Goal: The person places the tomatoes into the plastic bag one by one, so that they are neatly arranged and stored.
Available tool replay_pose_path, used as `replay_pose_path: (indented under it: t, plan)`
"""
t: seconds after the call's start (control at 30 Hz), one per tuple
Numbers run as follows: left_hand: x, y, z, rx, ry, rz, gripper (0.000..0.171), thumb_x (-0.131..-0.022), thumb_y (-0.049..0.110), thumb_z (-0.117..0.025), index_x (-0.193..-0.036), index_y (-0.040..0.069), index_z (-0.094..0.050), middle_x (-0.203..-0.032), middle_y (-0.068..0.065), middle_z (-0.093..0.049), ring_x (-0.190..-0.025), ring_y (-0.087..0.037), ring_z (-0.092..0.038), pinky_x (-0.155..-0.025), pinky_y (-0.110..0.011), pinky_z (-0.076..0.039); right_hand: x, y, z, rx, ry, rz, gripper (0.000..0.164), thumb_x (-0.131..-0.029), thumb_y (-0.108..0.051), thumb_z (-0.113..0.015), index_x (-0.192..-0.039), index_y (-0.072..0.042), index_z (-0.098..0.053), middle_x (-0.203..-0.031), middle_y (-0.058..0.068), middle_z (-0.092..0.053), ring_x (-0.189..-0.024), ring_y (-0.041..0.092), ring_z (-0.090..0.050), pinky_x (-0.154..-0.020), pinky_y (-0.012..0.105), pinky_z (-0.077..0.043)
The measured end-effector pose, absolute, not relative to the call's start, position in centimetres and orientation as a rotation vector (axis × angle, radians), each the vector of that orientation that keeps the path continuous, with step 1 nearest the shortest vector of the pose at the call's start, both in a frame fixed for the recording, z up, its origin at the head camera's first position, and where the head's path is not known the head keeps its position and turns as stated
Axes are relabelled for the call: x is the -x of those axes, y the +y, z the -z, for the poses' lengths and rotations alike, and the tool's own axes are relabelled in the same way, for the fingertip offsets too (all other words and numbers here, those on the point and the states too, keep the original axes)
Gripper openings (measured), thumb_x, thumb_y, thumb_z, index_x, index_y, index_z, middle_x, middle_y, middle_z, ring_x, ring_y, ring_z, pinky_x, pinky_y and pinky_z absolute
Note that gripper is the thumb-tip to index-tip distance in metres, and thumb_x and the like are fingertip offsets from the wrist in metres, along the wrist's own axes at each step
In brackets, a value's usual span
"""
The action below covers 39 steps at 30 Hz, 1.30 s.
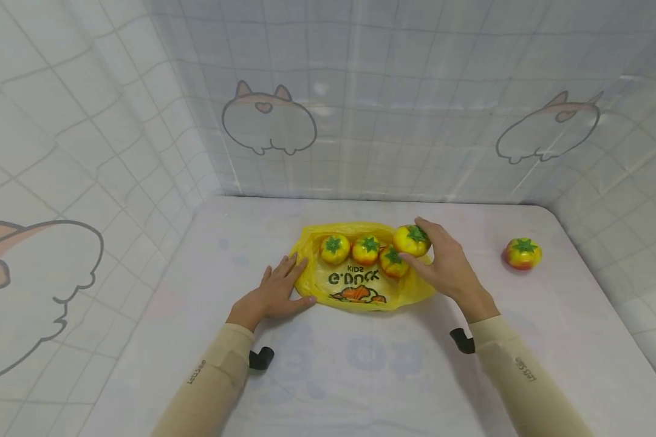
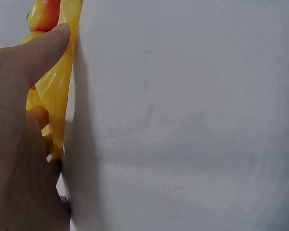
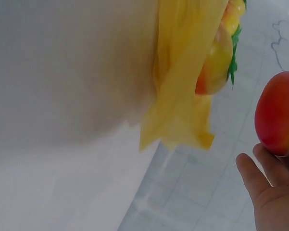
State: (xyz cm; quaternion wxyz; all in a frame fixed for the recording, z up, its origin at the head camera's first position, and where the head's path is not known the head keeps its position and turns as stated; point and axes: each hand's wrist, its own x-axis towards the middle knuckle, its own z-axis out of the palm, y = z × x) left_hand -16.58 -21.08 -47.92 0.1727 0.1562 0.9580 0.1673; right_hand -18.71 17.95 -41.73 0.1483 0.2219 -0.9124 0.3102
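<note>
A yellow plastic bag [image 1: 333,285] with dark printed lettering lies spread on the table. Three red-and-yellow toy tomatoes with green star-shaped tops, among them one tomato [image 1: 334,249] at the left, sit on it in a row. My left hand [image 1: 277,290] rests at the bag's left edge, fingers spread and fairly straight; in the left wrist view its thumb lies against the yellow plastic [image 2: 57,91]. Over the bag's right end, my right hand [image 1: 449,261] holds another toy tomato [image 1: 411,240] between thumb and fingers. That tomato [image 3: 279,113] shows its red side in the right wrist view, raised off the bag.
One more toy tomato [image 1: 522,253] sits alone on the right part of the white table [image 1: 350,376]. Tiled-pattern sheets with cartoon drawings, such as the back sheet [image 1: 382,133], stand around the table's back and sides.
</note>
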Motion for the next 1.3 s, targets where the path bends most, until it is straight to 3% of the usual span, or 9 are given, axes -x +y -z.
replay_pose_path:
  t: [0.4,0.6,1.0,1.3]
  plan:
    - [16.5,-21.0,47.6,-0.427,2.721,-0.472,0.102,-0.091,0.077,-0.052,-0.167,0.026,-0.007,-0.174,-0.007,0.004,-0.16,-0.031,0.003,-0.126,-0.061,0.0,17.7,14.5,41.9,-0.833,-2.524,-0.95,0.081,-0.086,-0.03,-0.086,-0.152,-0.009,-0.045,-0.147,0.015,-0.054,-0.128,0.034,-0.059,-0.102,0.053,-0.054]
    - [16.7,-21.0,47.7,-0.422,2.721,-0.457,0.102,-0.091,0.078,-0.051,-0.167,0.028,-0.005,-0.174,-0.006,0.005,-0.16,-0.03,0.004,-0.126,-0.06,0.0,17.2,13.0,41.8,-0.938,-2.48,-0.949,0.083,-0.082,-0.026,-0.09,-0.151,-0.01,-0.047,-0.147,0.014,-0.054,-0.129,0.034,-0.059,-0.103,0.053,-0.052]
    - [16.5,-20.9,47.5,-0.416,2.703,-0.465,0.102,-0.091,0.077,-0.052,-0.167,0.026,-0.006,-0.174,-0.007,0.004,-0.16,-0.032,0.003,-0.126,-0.06,0.0,16.3,10.4,43.2,-1.047,-2.555,-0.886,0.08,-0.084,-0.036,-0.086,-0.15,-0.008,-0.049,-0.154,0.01,-0.051,-0.141,0.031,-0.051,-0.11,0.051,-0.047]
    - [16.3,-20.9,47.2,-0.407,2.704,-0.46,0.101,-0.092,0.077,-0.052,-0.167,0.027,-0.007,-0.174,-0.006,0.004,-0.16,-0.03,0.002,-0.127,-0.059,0.0,16.2,8.1,43.7,-1.059,-2.636,-0.808,0.081,-0.085,-0.047,-0.082,-0.15,-0.009,-0.051,-0.153,0.008,-0.054,-0.135,0.03,-0.057,-0.107,0.049,-0.051]
